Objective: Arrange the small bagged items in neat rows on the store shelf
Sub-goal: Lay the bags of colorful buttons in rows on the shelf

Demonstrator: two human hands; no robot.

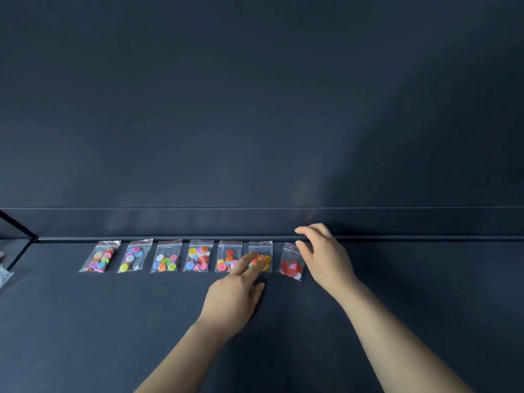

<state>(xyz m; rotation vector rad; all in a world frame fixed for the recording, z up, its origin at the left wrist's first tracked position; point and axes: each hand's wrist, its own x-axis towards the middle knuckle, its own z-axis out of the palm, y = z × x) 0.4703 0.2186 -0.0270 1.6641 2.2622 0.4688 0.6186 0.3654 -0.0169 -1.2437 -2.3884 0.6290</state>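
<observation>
Left hand (235, 296) presses 2 extended fingers on bag 6 (261, 255); right hand (323, 253), fingers loosely spread, touches bag 7 (292, 262) on the shelf (113, 321).

Seven clear button bags (167, 256) line the dark shelf (113, 321).

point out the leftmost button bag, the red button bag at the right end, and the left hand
leftmost button bag (99, 257): head view, on the buttons mid-bag
red button bag (291, 265): head view, on the red buttons near its lower end
left hand (234, 299): head view, on the back of the hand
</observation>
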